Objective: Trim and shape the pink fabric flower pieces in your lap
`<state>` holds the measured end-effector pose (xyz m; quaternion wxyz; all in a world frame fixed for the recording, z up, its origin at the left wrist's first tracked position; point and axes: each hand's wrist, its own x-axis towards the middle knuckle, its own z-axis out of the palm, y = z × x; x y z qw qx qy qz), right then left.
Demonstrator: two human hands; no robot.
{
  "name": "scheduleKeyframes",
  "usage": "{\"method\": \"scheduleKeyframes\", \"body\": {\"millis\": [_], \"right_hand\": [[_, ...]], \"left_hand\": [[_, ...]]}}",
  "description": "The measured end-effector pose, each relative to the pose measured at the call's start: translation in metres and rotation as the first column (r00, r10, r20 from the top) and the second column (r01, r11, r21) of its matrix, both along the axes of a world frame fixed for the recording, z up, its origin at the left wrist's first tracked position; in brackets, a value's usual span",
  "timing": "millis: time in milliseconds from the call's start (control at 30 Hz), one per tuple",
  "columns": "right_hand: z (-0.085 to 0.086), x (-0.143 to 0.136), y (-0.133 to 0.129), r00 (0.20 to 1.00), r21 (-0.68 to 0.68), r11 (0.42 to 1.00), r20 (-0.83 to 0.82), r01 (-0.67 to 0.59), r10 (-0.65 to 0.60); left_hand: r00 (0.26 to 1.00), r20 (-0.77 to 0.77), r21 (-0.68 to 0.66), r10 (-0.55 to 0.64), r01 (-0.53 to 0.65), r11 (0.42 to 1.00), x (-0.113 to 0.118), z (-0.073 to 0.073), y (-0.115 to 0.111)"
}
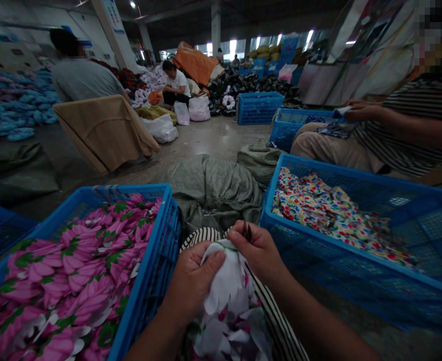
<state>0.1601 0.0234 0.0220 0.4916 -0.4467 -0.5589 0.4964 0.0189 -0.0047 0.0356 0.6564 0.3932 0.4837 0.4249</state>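
My left hand (194,276) is closed on the edge of a white cloth piece (224,281), its thumb lying on top. The piece has a green line along its upper edge. At that same edge, my right hand (258,250) is closed around dark thread snips (247,232), whose pointed tips stick up between the fingers. Its fingertips meet the cloth, but whether they pinch it is hard to tell. Below both hands, a heap of white and pink petal-shaped cloth pieces (232,333) lies on a black-and-white striped cloth (277,311) over my lap.
To the left stands a blue crate (161,200) of pink and green petal pieces (89,265). On the right, another blue crate (356,175) holds colourful printed cloth (329,210). Grey-green sacks (209,180) lie ahead. A person in stripes (405,115) sits at the right.
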Motion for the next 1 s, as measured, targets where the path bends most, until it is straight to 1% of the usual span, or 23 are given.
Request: {"method": "scheduleKeyframes", "body": {"millis": [67,133,200,267,333,367,433,533,800,900,1000], "right_hand": [[0.004,0.007,-0.002,0.997,0.045,0.997,0.042,0.059,-0.061],[0.010,0.014,-0.008,0.990,0.149,0.988,0.126,0.038,-0.057],[0.017,0.019,-0.016,0.959,0.226,0.971,0.284,-0.075,0.008],[0.022,0.021,-0.024,0.880,0.246,0.951,0.472,-0.189,0.053],[0.023,0.020,-0.027,0.798,0.260,0.934,0.601,-0.244,0.042],[0.023,0.019,-0.028,0.774,0.277,0.927,0.632,-0.254,0.023],[0.020,0.017,-0.028,0.751,0.312,0.911,0.660,-0.269,-0.005],[0.017,0.014,-0.026,0.738,0.340,0.896,0.675,-0.286,-0.021],[0.018,0.013,-0.027,0.709,0.367,0.882,0.703,-0.296,-0.055],[0.017,0.013,-0.027,0.704,0.386,0.877,0.706,-0.287,-0.080],[0.013,0.012,-0.026,0.715,0.425,0.864,0.689,-0.271,-0.115]], "left_hand": [[0.995,0.069,-0.033,0.067,-0.065,0.997,0.001,0.002,-0.001],[0.990,0.086,-0.046,0.112,-0.108,0.993,0.001,0.004,-0.001],[0.988,0.077,-0.045,0.136,-0.133,0.990,0.002,0.006,-0.002],[0.989,0.062,-0.031,0.134,-0.132,0.991,0.002,0.007,-0.003],[0.992,0.033,-0.003,0.124,-0.124,0.992,0.003,0.008,-0.004],[0.993,0.019,0.010,0.121,-0.121,0.993,0.004,0.008,-0.005],[0.993,-0.006,0.027,0.117,-0.117,0.993,0.004,0.008,-0.006],[0.994,-0.024,0.040,0.108,-0.107,0.993,0.004,0.008,-0.007],[0.990,-0.078,0.093,0.114,-0.107,0.990,0.004,0.011,-0.009],[0.991,-0.084,0.084,0.103,-0.096,0.992,0.003,0.010,-0.008],[0.997,-0.052,0.042,0.051,-0.048,0.998,0.001,0.008,-0.007]]}}
